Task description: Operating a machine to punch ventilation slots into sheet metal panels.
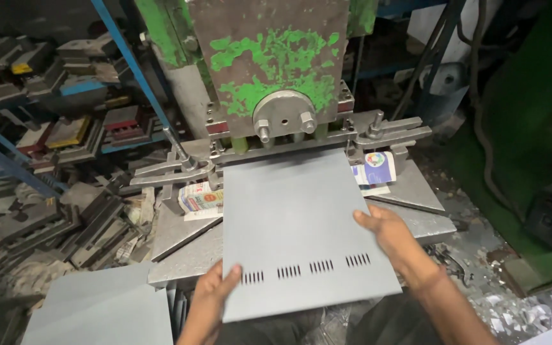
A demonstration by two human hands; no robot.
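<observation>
A grey metal sheet (pixel 295 223) lies on the bed of a worn green press (pixel 276 57), its far edge under the press head. Rows of short slots run near its front edge. My left hand (pixel 209 297) grips the sheet's front left corner, thumb on top. My right hand (pixel 388 233) holds the sheet's right edge, fingers curled over it.
A stack of grey sheets (pixel 103 306) sits at the lower left. Two small printed cartons (pixel 200 199) (pixel 375 169) are wedged beside the press clamps. Shelves of dark metal dies (pixel 46 128) fill the left. Metal scraps (pixel 519 306) litter the floor at right.
</observation>
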